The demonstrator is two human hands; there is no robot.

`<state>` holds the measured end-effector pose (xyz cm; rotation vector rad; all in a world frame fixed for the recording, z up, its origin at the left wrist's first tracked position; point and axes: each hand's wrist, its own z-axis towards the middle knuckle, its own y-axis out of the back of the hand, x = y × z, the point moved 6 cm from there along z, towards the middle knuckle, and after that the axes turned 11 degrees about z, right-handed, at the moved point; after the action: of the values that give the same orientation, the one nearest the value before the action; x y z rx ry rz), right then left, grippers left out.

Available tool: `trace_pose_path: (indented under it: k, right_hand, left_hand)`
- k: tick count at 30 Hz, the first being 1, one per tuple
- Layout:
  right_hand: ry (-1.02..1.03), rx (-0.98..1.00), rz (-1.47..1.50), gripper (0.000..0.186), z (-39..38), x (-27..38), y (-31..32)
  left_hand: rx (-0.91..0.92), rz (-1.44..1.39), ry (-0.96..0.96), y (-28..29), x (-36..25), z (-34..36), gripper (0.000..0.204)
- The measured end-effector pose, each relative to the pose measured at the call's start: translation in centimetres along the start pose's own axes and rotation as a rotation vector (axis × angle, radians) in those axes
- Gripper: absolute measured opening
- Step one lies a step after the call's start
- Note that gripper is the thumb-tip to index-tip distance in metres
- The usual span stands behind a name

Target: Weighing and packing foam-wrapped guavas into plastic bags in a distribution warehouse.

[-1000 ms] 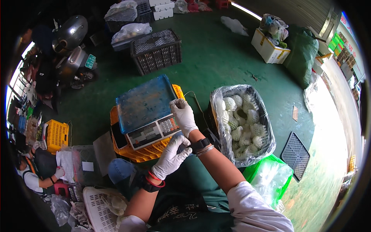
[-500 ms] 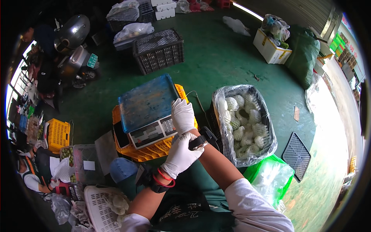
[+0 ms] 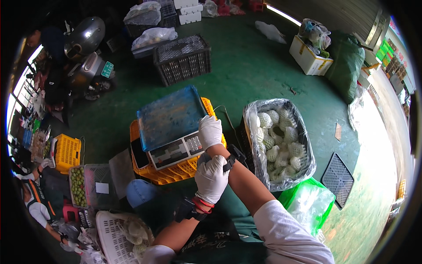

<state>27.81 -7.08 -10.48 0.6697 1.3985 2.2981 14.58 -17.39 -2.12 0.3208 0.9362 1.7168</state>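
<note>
hands in white gloves meet over a grey electronic weighing scale with a blue flat pan [image 3: 172,127], seen from above by a camera on the person's head. the right hand [image 3: 209,131] rests flat with its fingers together on the right end of the scale's keypad, gripping nothing. the left hand [image 3: 211,177] is crossed over and closed around the right wrist, just by a black band worn there, so the two arms touch. red bands and a black strap circle the left wrist. the scale sits on an upturned orange plastic crate [image 3: 176,169] on a green floor [image 3: 246,75], directly in front of the person and a little to the left of centre. just to the right of the crate stands a black crate lined with a clear plastic bag [image 3: 281,141], filled with round pale fruits in white foam net sleeves. nearer the person on the right lies a green plastic bag [image 3: 307,207]. beyond the scale stands an empty dark plastic mesh crate [image 3: 183,59]. at the lower left a white plastic basket [image 3: 112,235] holds more foam nets, and a yellow crate [image 3: 67,152] sits further left, near another person's gloved hand [image 3: 45,163].
</note>
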Motion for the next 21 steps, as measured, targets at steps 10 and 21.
trace_pose_path:
  k: [10, 21]
  right_hand:
    - [-0.802, 0.175, 2.633, 0.021, 3.5, -1.7, 1.1]
    - [-0.814, -0.060, 2.636, 0.007, 3.7, -0.4, 3.8]
  left_hand:
    - [0.197, -0.719, 0.304, -3.4, 3.0, -5.7, 0.032]
    - [0.469, -1.446, 0.618, -3.3, 1.8, -2.7, 0.040]
